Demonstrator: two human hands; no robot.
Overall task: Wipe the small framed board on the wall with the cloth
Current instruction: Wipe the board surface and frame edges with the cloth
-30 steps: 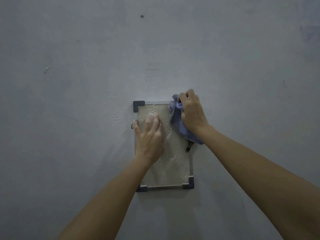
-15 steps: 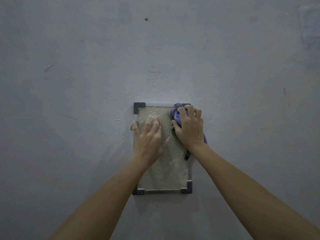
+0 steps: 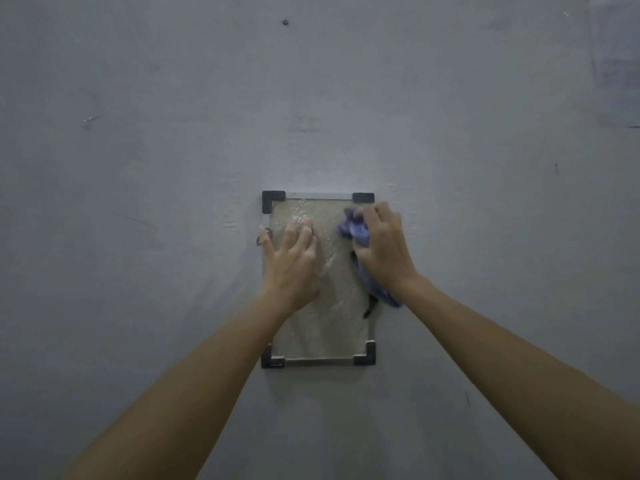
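A small framed board [image 3: 322, 334] with dark corner caps hangs upright on the grey wall; its pale surface is speckled with droplets near the top. My left hand [image 3: 292, 268] lies flat on the board's upper left part, fingers spread, holding nothing. My right hand [image 3: 384, 245] presses a crumpled purple cloth [image 3: 356, 230] against the board's upper right area, just under the top right corner cap. A tail of the cloth hangs below my right wrist, with a dark strip dangling from it.
The grey wall [image 3: 173, 168] fills the view. A small dark screw or hole [image 3: 285, 22] sits high above the board. A small metal hook [image 3: 264, 237] pokes out at the board's left edge beside my left hand.
My right hand with the cloth has moved from the board's top right corner edge down and inward onto the surface. My left hand has stayed flat in the same place.
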